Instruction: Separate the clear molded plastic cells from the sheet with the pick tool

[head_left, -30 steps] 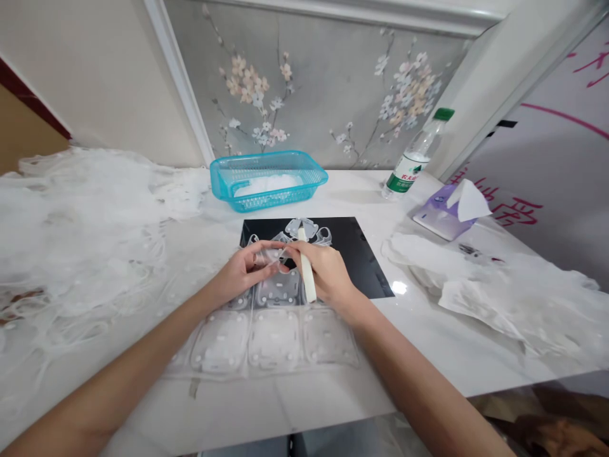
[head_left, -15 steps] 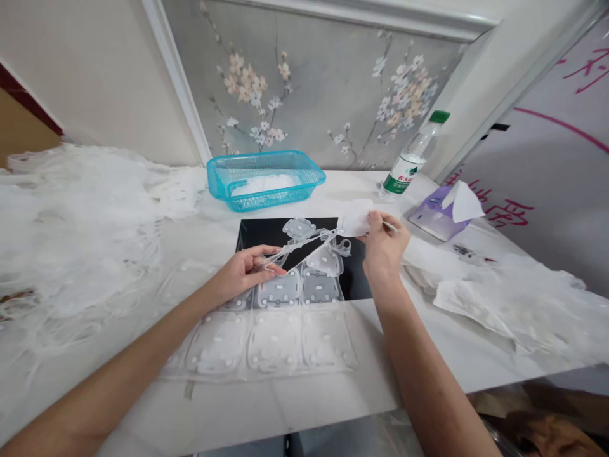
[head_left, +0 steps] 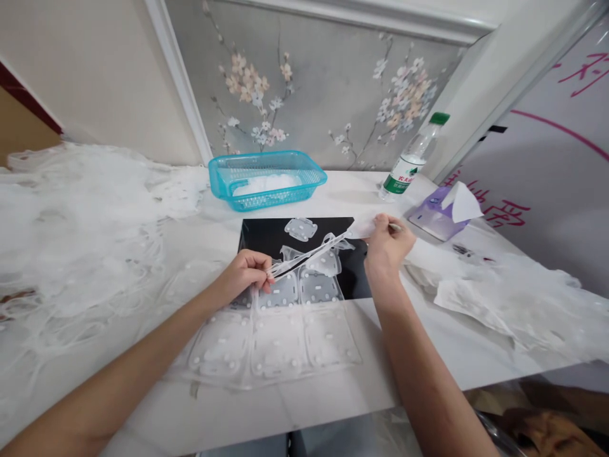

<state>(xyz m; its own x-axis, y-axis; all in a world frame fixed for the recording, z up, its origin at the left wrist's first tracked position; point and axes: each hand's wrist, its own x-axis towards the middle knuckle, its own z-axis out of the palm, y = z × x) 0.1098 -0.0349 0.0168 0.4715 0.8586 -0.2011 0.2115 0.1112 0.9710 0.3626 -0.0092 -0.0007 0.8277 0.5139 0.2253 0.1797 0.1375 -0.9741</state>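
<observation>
White tabletop runs along the near edge, a margin between that edge and the work. Clear moulded sheet lies flat just beyond, in rows of rounded panels; its far part overlaps a black mat, probably put there so see-through outlines show against the dark.

Left hand: fingers curled in, gripping the near-left end of thin pale strips, just above the sheet. Strips run straight up to the right, over the mat; held from both ends, apparently to keep them taut.

Right hand, farther off, past the mat's right side: thumb and fingers pinched narrow on a white piece at the strips' other end. Slim tool tucked in the same grip, only its end showing; whether it has a blade, cannot tell.

Loose clear panel sits alone near the mat's far edge, apart from the strips. White heaps flank the work: left pile, right pile. They limit sideways reach; more room lies beyond the mat, where bare white shows before the blue basket. Tissue pack and bottle stand far right, beyond the right hand.
</observation>
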